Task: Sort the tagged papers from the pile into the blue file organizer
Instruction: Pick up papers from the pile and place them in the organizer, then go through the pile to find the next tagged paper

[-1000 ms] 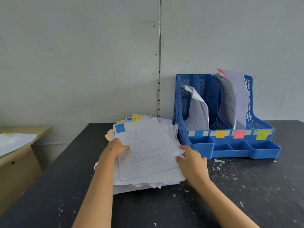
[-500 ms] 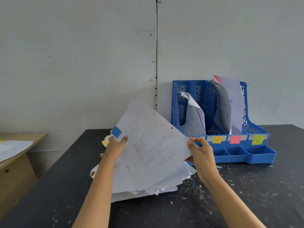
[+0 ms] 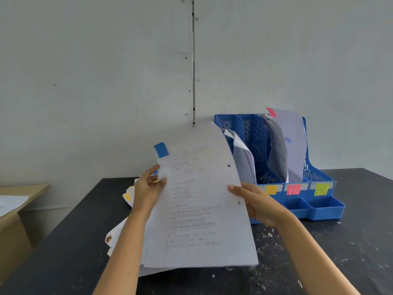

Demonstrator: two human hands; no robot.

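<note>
While I hold a blue-tagged sheet (image 3: 200, 201) upright in front of me, the blue file organizer (image 3: 314, 182) stands just behind and to the right of it, against the pale wall on a dark table (image 3: 350, 241). My left hand (image 3: 146, 189) pinches the sheet's left edge, thumb in front and fingers curled behind, just below the blue tag (image 3: 161, 150) at its top left corner. My right hand (image 3: 253, 202) grips the right edge at mid height, thumb on the printed face, fingers hidden behind the paper. The sheet is clear of the table and bows slightly at the top, its upper right corner overlapping the organizer's leftmost slot. That slot already holds a slumped paper (image 3: 242, 160); further right in the organizer stand a grey sheet (image 3: 276, 150) and a taller one with a red tag (image 3: 271, 111). Yellow, red and green labels (image 3: 293, 189) mark the organizer's front; the leftmost label is hidden behind my sheet. To the left of the organizer, mostly covered by what I hold, the pile (image 3: 127, 233) lies on the table with yellow tags peeking out. I judge the sorting to be at an early stage: a few papers filed, this one in transit, many left.
</note>
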